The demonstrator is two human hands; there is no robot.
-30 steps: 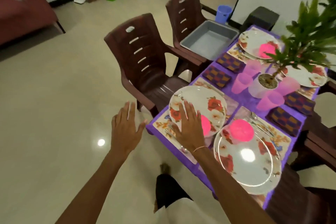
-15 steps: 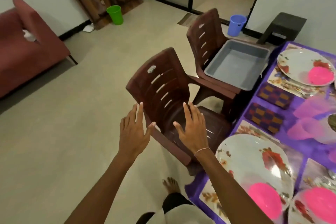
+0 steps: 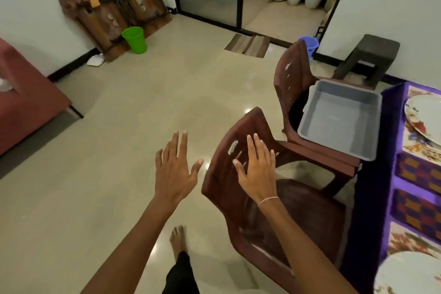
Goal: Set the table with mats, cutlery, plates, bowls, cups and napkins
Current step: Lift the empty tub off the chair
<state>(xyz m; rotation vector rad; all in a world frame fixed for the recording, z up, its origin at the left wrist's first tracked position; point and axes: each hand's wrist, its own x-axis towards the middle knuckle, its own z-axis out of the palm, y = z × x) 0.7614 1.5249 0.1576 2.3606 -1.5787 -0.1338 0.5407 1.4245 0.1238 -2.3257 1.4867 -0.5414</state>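
Head view, largest item first: the table, draped in purple cloth, runs down the right edge of the frame and is mostly cut off. Beside it stand the near chair and the far chair, the latter carrying a grey tub on its seat. On the table show the upper plate on a floral mat, the lower plate, and two checked napkins between them. The left hand hangs over bare floor and the right hand is held in front of the near chair's backrest. Both have fingers straight and spread, grasping nothing. Judgement: the visible places appear laid, and the step in hand is probably passing round or repositioning the near chair. To do it well, take the backrest by its top rail with both hands and slide it squarely. Keep it and the forearms off the hanging cloth, since a tug could shift the plates. Not determinable: whether the right hand touches the backrest. Out of frame: the far side of the table, and any bowls, cups or cutlery. Both plates are cropped at the frame edge.
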